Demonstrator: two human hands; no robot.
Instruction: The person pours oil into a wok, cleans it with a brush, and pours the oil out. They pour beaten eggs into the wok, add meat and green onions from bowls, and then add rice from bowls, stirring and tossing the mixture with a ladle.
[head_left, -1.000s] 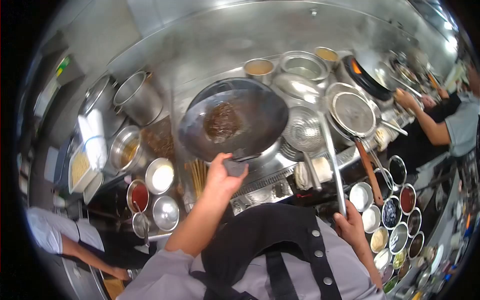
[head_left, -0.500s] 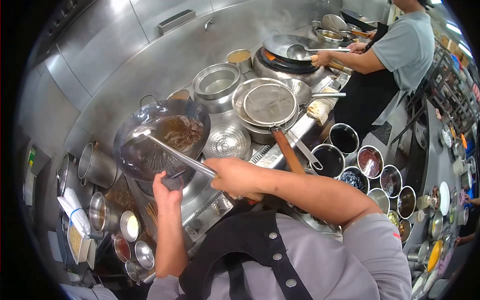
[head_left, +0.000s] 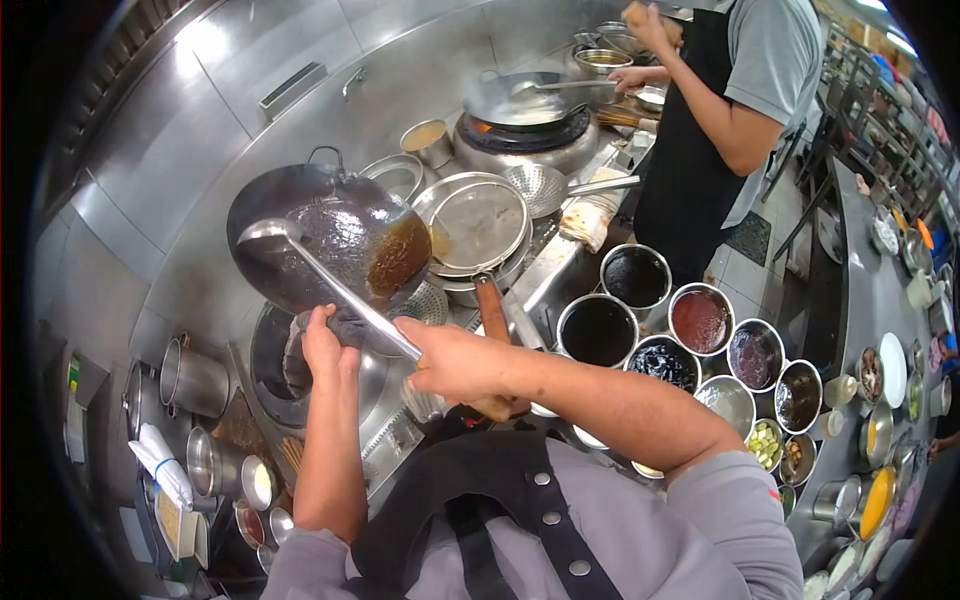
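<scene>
My left hand [head_left: 325, 348] is closed on the near rim of a dark wok [head_left: 320, 225], a dark cloth [head_left: 350, 328] between palm and metal. The wok is raised off its burner [head_left: 275, 370] and tilted to the right. Brown liquid [head_left: 402, 256] gathers on its low side, at the rim beside a round mesh strainer [head_left: 480, 225]. An amber patch shows on the strainer's left part. My right hand [head_left: 455, 362] grips a long-handled steel ladle [head_left: 350, 295], whose bowl lies over the wok's left side.
A perforated skimmer [head_left: 537, 188] rests behind the strainer. At right stand several steel pots of dark sauces [head_left: 598, 330]. A co-worker [head_left: 690, 150] stands by a second, steaming wok [head_left: 525, 100]. Stockpots [head_left: 192, 380] and bowls are at left.
The wok has been lifted from its burner and tipped rightward, its liquid shifting toward the strainer. My ladle stays over it. The co-worker has raised one hand from the other wok.
</scene>
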